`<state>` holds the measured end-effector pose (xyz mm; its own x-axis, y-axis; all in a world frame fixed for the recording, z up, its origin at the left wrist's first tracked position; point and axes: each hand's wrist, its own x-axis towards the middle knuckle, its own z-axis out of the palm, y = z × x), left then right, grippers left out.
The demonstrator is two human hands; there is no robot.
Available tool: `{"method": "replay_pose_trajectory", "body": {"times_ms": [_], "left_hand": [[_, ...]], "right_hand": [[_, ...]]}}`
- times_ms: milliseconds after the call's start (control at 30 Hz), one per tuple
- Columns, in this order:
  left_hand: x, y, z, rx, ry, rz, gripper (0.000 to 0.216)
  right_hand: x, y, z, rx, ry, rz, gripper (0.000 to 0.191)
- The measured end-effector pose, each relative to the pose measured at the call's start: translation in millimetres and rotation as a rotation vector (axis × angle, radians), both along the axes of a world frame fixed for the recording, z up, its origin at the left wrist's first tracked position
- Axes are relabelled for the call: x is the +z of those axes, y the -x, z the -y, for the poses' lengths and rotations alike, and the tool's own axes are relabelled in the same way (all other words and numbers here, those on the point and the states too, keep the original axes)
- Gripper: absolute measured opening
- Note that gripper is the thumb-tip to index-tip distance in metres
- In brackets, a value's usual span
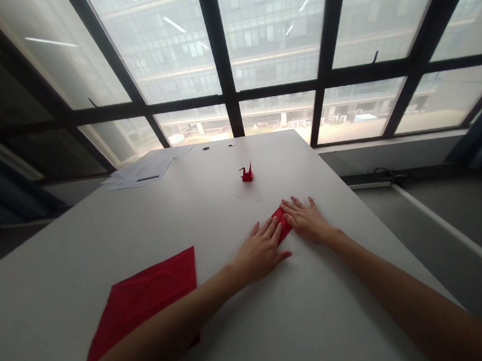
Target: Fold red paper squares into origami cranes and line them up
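With both hands spread flat and palms down, right of centre in the frame, apparently pressing a small folded piece of red paper (286,232) against the white surface (206,221). Covering the paper's left side with the left hand (258,256), fingers stretched out, thumb splayed toward the lower right. Covering its upper right side with the right hand (309,221), fingers extended and slightly fanned. Showing no closed grip on either side, only flat contact from above. Cannot tell about any light pinch beneath the fingertips, nor about the creases hidden there.

Judging by the pose, at risk of setting a crease off line, with layers slipping out of register under the covering fingers. Might also wrinkle or tear the paper by rubbing too hard in opposite directions, or skid it sideways by leaning more on one side than the other.

Could drag or crumple the large red sheet (149,291) at lower left by sweeping the left forearm (203,300), crossing over it in view; cannot tell about contact between them. Could topple the red paper crane (247,177), standing near the centre beyond the fingers, by reaching carelessly forward. Less likely to disturb the white papers (149,167), lying well apart at upper left.
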<state>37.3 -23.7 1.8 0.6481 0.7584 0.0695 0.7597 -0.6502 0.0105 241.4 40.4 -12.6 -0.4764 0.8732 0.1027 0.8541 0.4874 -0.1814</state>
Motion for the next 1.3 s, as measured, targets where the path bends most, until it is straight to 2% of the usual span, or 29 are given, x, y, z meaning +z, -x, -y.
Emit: {"method": "replay_pose_trajectory", "body": {"times_ms": [300, 467, 533, 667, 933, 1167, 1300], "left_hand": [[-0.3, 0.2, -2.4, -0.026, -0.016, 0.036, 0.078], [2.9, -3.7, -8.5, 0.001, -0.054, 0.21, 0.065], [4.3, -5.0, -11.6, -0.027, -0.04, 0.251, 0.062], [4.3, -4.9, -11.4, -0.169, 0.024, 0.183, 0.064], [6.8, 0.1, -1.0, -0.172, 0.03, 0.108, 0.073], [24.5, -3.7, 7.4, -0.226, 0.0, 0.157, 0.05], [26.7, -6.4, 10.5, -0.228, -0.031, 0.225, 0.034]], "right_hand": [[-1.3, -3.4, -2.0, -0.028, 0.01, 0.002, 0.056], [0.5, -3.5, -0.5, -0.015, 0.007, 0.004, 0.055], [1.0, -3.7, 0.1, -0.006, 0.003, 0.002, 0.055], [0.3, -3.5, -0.4, -0.014, 0.014, -0.013, 0.055], [-3.0, -2.0, -2.6, -0.022, -0.004, -0.02, 0.055], [-1.3, -1.9, -1.9, -0.023, 0.009, -0.026, 0.056], [0.1, -1.6, -0.9, -0.025, 0.013, -0.027, 0.056]]}}
